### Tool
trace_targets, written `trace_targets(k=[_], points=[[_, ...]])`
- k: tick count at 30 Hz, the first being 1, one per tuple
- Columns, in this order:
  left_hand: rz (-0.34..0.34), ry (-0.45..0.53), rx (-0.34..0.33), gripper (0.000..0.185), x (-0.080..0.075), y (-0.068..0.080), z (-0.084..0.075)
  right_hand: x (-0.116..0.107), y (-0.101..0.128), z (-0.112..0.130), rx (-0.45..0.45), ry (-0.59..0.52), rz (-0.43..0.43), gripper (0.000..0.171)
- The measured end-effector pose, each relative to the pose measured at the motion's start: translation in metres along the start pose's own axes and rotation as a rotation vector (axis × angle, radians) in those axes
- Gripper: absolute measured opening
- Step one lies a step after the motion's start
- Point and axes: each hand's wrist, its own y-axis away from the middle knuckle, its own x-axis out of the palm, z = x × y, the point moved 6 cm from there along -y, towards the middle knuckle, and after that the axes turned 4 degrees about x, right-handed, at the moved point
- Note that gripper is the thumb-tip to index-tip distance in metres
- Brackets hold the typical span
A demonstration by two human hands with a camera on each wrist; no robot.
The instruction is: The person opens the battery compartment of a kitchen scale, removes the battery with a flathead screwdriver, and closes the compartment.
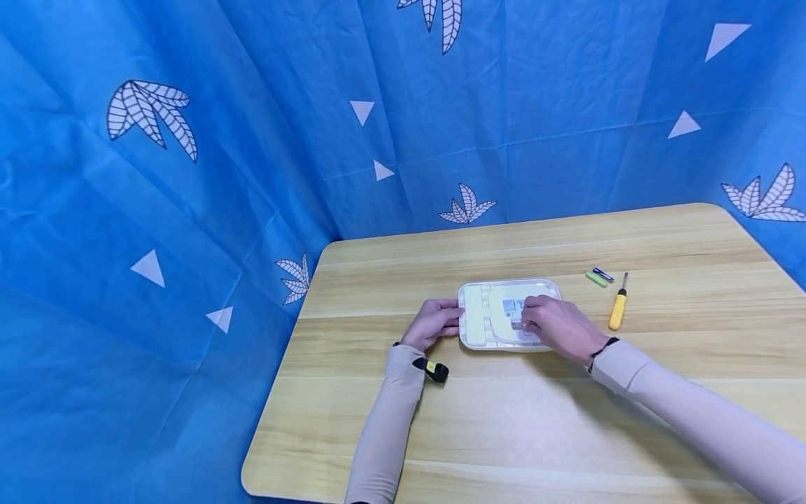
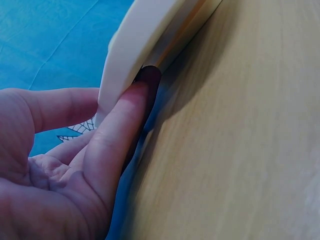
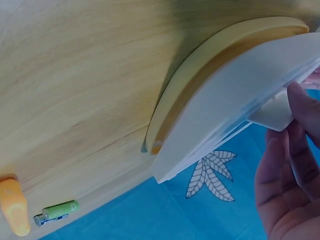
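A white device with rounded corners (image 1: pixel 475 323) lies on the table, its recessed, labelled face up; its exact kind is unclear. My left hand (image 1: pixel 433 323) holds its left end, fingers at the underside and thumb against the edge, as the left wrist view shows of the white rim (image 2: pixel 135 47). Over the device's right half, my right hand (image 1: pixel 559 325) pinches a small thin white cover (image 3: pixel 274 111) between thumb and fingers. That cover stands tilted at the device's face; whether it is fully free of it cannot be told. A yellowish rim (image 3: pixel 200 62) runs under the white body.
Right of the device lie a green battery (image 1: pixel 596 279) and a dark blue battery (image 1: pixel 603 274), side by side. A screwdriver with a yellow handle (image 1: pixel 618 311) lies beyond them. Blue patterned cloth (image 1: pixel 415 140) hangs behind the wooden table (image 1: pixel 352 308) and along its left side.
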Motion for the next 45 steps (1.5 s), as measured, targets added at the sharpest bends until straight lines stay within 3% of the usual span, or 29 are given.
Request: trace_targets(k=[26,37,45], points=[[-0.005,0.012,-0.013,0.044,0.001,0.001,0.002,0.008,0.011,0.005,-0.088,0.030,0.035,0.014],[-0.010,0.008,-0.025,0.044,-0.001,0.001,0.002,0.006,0.011,0.007,-0.111,0.012,0.057,0.024],[-0.003,0.016,-0.022,0.044,-0.001,0.001,0.000,0.006,0.015,0.010,-0.171,0.126,0.092,0.042]])
